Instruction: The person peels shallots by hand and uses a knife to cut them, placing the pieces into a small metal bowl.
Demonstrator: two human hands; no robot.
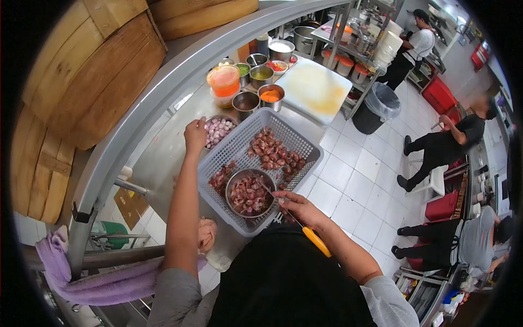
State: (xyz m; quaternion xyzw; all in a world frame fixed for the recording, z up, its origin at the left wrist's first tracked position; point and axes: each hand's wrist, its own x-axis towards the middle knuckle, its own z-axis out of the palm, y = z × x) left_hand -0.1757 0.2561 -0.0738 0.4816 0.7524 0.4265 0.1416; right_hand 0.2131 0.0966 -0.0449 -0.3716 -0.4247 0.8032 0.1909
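My left hand (195, 133) is at the edge of a metal bowl of peeled shallots (219, 131); its fingers are bent together, and anything between them is too small to make out. In my right hand (298, 208) is a knife with an orange handle (316, 241), its blade pointing over a steel bowl of reddish shallots and skins (251, 194). That bowl stands inside a grey perforated basket (314, 156), where unpeeled shallots (272, 150) and loose skins also lie.
Behind the basket are a white cutting board (316, 90), steel pots of sauces (271, 95) and an orange-filled tub (224, 80). A black bin (376, 108) stands beyond. Three people are at the right. A purple towel (109, 280) hangs at lower left.
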